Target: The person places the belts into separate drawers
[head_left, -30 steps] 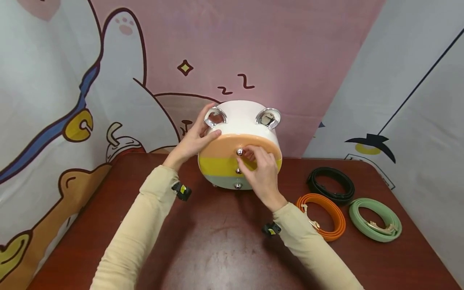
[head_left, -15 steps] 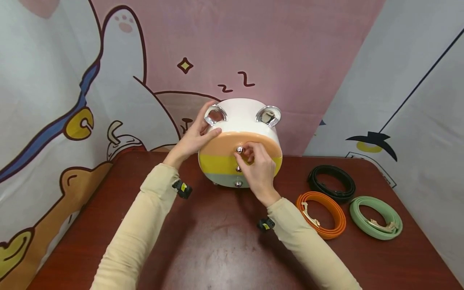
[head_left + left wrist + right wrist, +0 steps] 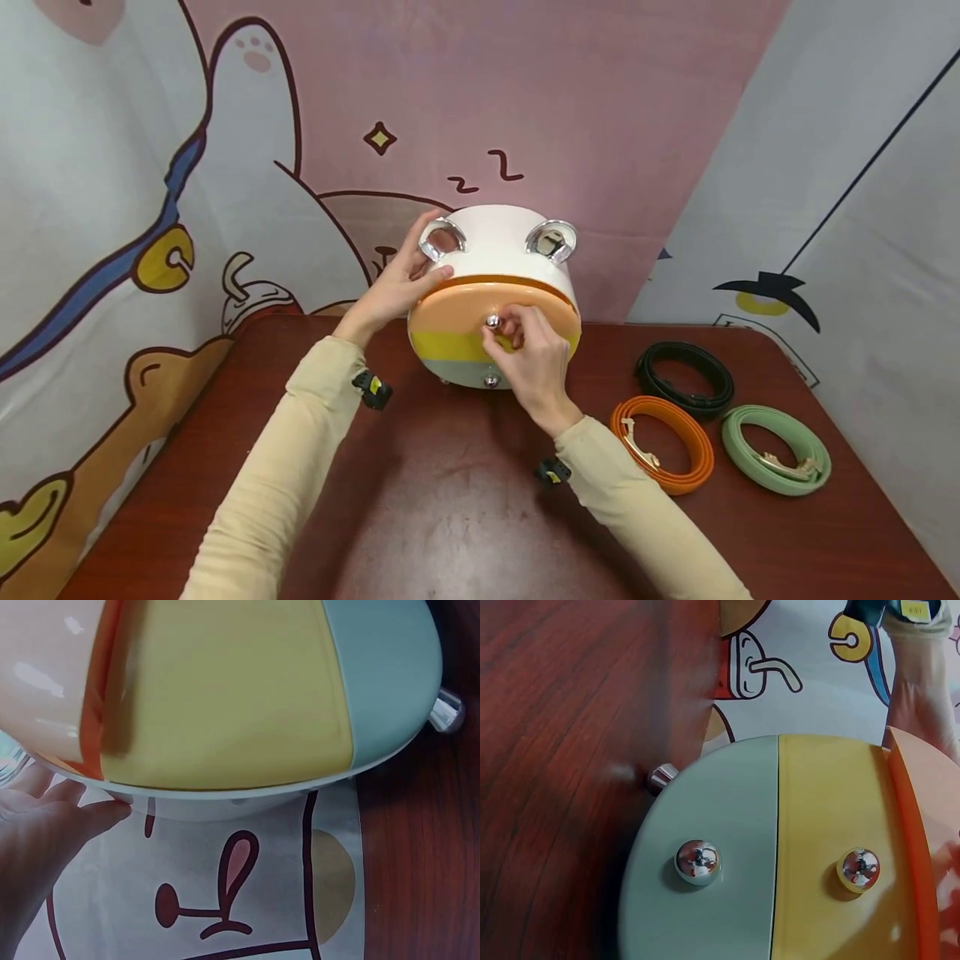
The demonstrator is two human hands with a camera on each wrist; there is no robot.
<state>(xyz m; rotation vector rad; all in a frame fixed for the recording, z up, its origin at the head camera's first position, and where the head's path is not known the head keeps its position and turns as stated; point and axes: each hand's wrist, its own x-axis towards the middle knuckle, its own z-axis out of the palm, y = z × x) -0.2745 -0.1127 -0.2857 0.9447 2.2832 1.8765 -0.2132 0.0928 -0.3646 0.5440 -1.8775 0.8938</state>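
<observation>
A rounded white drawer cabinet [image 3: 504,237] with chrome ears and stubby feet stands near the back of the table. Its front has a peach top drawer [image 3: 450,312], a yellow middle drawer [image 3: 225,690] and a green bottom drawer [image 3: 705,795]. The top drawer sticks out a little, its orange side showing. My right hand [image 3: 536,358] pinches the chrome knob [image 3: 492,321] of that drawer. Around the cabinet's upper left side, by the left ear [image 3: 444,240], my left hand [image 3: 397,292] keeps a grip, thumb at the front. The middle knob [image 3: 859,870] shows in the right wrist view.
Three coiled belts lie on the table [image 3: 442,517] to the right: black [image 3: 686,379], orange [image 3: 663,446] and green [image 3: 776,450]. A cartoon-printed cloth [image 3: 585,125] hangs close behind the cabinet and along both sides.
The top drawer was closed flush before and is now pulled slightly out toward me, with a gap above it. My right hand has taken its knob; the left hand stays in place.
</observation>
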